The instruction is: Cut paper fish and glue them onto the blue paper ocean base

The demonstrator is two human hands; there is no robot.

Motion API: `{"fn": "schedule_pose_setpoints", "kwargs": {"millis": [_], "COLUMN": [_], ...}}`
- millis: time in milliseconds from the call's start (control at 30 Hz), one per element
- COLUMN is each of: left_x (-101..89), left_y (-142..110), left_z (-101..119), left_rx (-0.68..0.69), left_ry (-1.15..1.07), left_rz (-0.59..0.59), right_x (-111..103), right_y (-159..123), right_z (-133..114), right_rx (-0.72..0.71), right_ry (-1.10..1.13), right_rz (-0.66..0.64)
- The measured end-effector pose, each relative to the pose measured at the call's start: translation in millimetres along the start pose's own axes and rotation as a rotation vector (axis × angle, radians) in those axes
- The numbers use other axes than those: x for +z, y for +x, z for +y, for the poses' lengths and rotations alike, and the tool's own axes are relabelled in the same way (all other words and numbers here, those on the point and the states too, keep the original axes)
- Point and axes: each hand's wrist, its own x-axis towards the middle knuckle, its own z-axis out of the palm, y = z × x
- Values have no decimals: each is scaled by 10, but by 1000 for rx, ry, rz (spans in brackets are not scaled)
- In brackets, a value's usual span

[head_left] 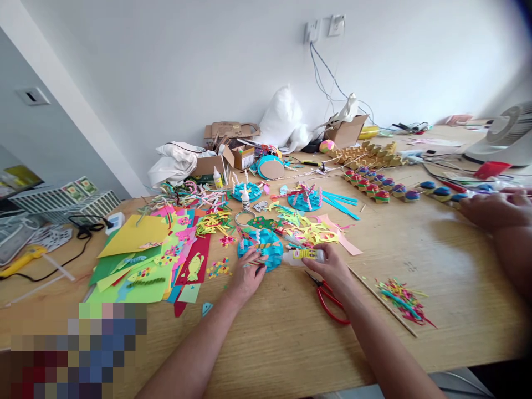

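My left hand (246, 277) grips the near left edge of a round blue paper disc (272, 257) with raised blue paper loops on it. A thin striped strip (268, 245) lies across the disc by my fingertips; whether they touch it is unclear. My right hand (332, 269) is closed around a clear glue bottle (306, 255) with a yellow label. The bottle lies nearly level, its nozzle pointing left at the disc's right edge. Red-handled scissors (330, 305) rest on the table beneath my right hand. Two similar blue discs (305, 200) with twisted pink-and-white posts stand farther back.
Coloured paper sheets (137, 238) lie at left, paper scraps (313, 230) behind the disc. A wooden stick (382, 302) and shredded paper (405, 301) lie at right. Another person's hands (494, 209) are near painted egg-carton strips (369, 185). A white glue bottle (245, 198) stands upright.
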Motion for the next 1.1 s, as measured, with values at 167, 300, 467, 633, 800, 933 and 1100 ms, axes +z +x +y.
{"fn": "schedule_pose_setpoints", "kwargs": {"millis": [167, 300, 467, 633, 800, 933, 1100], "left_x": [12, 17, 4, -3, -7, 12, 36], "left_y": [-11, -14, -6, -2, -5, -10, -16], "left_z": [-17, -24, -16, -4, -6, -25, -38], "left_rx": [0, 11, 7, 3, 15, 26, 28], "left_ry": [4, 10, 17, 10, 13, 32, 51], "left_rz": [7, 7, -4, -3, 8, 18, 17], "right_x": [-93, -116, -136, -171, -166, -177, -213], "right_y": [-68, -118, -134, -149, -201, -249, -277], "right_z": [-96, -221, -350, -348, -265, -235, -208], "right_rx": [-99, -194, -250, -234, -256, -375, -400], "right_ry": [-283, -558, -670, -732, -787, -706, -614], "right_rz": [-128, -155, -247, -314, -296, -251, -202]}}
